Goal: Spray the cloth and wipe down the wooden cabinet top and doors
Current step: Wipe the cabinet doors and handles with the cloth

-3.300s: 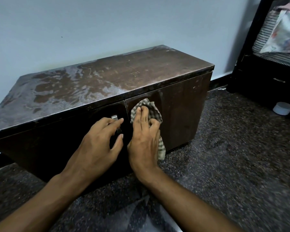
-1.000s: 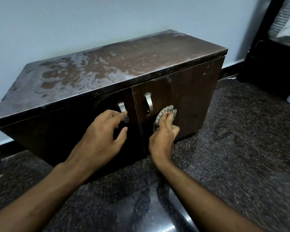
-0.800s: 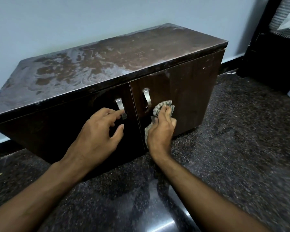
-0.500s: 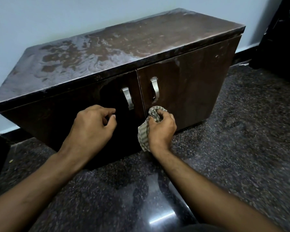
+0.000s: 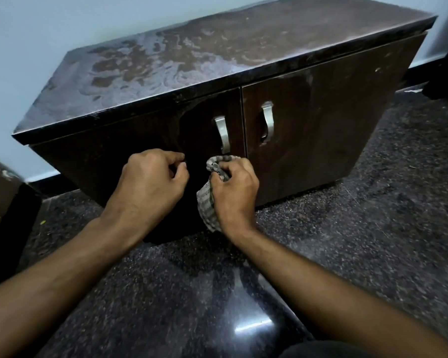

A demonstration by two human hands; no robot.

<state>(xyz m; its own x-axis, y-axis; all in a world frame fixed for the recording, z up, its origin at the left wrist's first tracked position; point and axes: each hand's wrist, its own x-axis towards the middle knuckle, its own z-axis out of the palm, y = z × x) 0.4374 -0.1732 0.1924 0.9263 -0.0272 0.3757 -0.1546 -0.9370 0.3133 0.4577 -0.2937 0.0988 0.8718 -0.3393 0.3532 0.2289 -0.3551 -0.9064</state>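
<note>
A checked cloth (image 5: 209, 200) is bunched in the person's right hand (image 5: 234, 192), fingers curled tight around it, held low in front of the wooden cabinet (image 5: 308, 130) just below the left door's handle (image 5: 223, 134). The left hand (image 5: 150, 184) hovers beside it, fingers curled and holding nothing. The step looks like wiping the doors; next, the cloth likely needs spreading flat against the left door (image 5: 130, 151), while the streaky top (image 5: 217, 47) may want another pass.
</note>
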